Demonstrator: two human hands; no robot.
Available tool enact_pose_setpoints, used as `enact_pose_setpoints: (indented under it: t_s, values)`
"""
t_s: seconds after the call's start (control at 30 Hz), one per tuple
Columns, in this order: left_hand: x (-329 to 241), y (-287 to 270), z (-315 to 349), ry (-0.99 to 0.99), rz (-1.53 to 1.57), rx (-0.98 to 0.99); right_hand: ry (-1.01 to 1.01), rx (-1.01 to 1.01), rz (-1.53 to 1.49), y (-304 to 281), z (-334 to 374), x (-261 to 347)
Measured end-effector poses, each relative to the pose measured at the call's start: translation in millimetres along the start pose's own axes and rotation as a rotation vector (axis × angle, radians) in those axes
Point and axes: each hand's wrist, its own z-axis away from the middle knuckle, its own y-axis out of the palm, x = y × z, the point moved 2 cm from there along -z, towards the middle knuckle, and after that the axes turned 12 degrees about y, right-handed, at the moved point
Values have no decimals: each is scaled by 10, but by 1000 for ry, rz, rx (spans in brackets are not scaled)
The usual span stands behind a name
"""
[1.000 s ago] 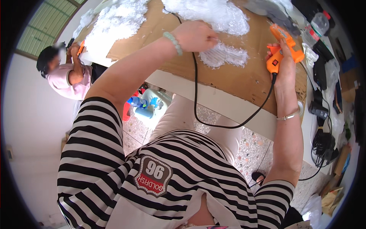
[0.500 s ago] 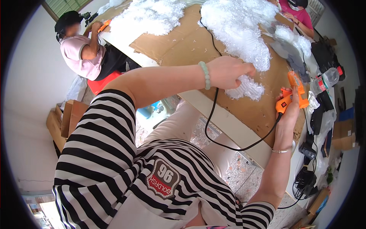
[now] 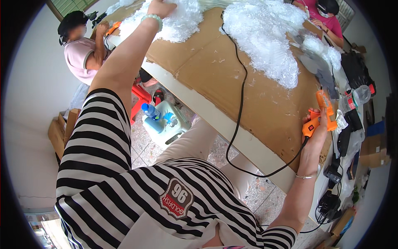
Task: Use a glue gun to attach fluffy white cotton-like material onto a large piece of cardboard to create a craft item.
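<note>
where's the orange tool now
In the head view, the orange tool is at right, in the person's right hand by the edge of the brown cardboard, left of a clear bottle.

The wall [image 3: 33, 103] is white, the floor [image 3: 262, 197] (tiled) speckled.

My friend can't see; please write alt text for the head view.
A person's right hand holds an orange corded glue gun over cardboard; the left hand is over a pile of glossy white pieces. Two co-workers are nearby.
</note>
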Motion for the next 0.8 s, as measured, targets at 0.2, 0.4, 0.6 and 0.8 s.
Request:
enact_pose_setpoints:
  t_s: [0.2, 0.4, 0.6, 0.8]
  values:
    - [95, -196, 32, 326, -720, -30, -9, 15, -13, -140, -84, -38]
    - [-313, -25, 22, 254, -441, 108, -10, 18, -50, 15, -36, -25]
    - [-1403, 1110, 610, 469, -249, 322, -50, -9, -30, -86, -70, -31]
    - [-1953, 2092, 1110, 1180, -222, 562, -101, -83, 2, -83, -49, 21]
